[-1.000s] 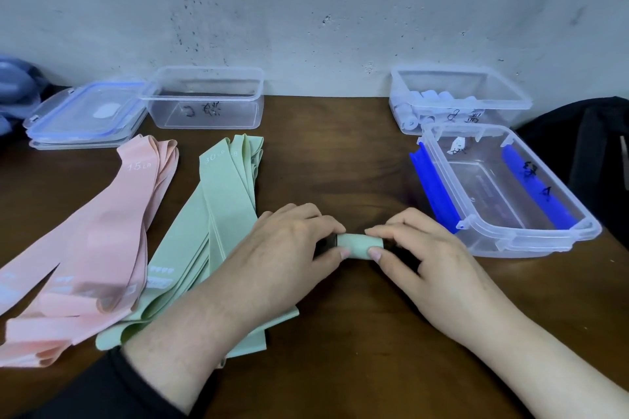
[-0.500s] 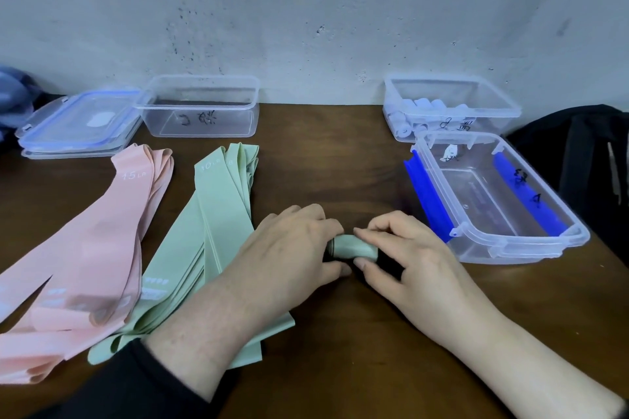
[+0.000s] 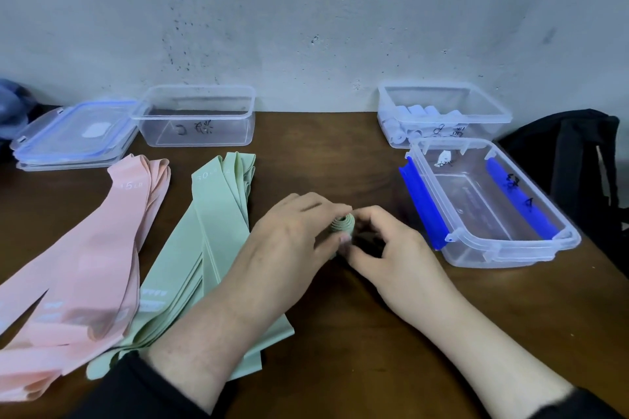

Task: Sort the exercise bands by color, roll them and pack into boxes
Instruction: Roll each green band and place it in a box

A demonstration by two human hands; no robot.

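Landmark: the blue-clipped box [image 3: 490,204], sitting open on the desk [image 3: 357,333], taken as reference for all positions.
Left hand [image 3: 292,245]: lying just left of that box, fingers curling round the green roll [image 3: 343,224] and pinching it.
Right hand [image 3: 394,248]: lying between the roll and the box, fingers curling in on the roll's near side, helping to hold it; the exact contact is blurring out.
Green roll: sitting between both hands, just left of the box, spiral end facing up, looking fully wound.
Done so far: pale blue rolls [image 3: 418,119] are filling the clear box [image 3: 442,112] directly behind the landmark box.
Sorted, waiting: green bands [image 3: 211,231] lying flat well to the left of the box; pink bands [image 3: 85,248] lying further left again.
Empty: the far-left box [image 3: 197,116], with lids [image 3: 71,133] stacking beside it; the landmark box is holding no rolls yet.
Progress, judged: sorting appears finished; one colour packed, green just starting, pink untouched, well under halfway.
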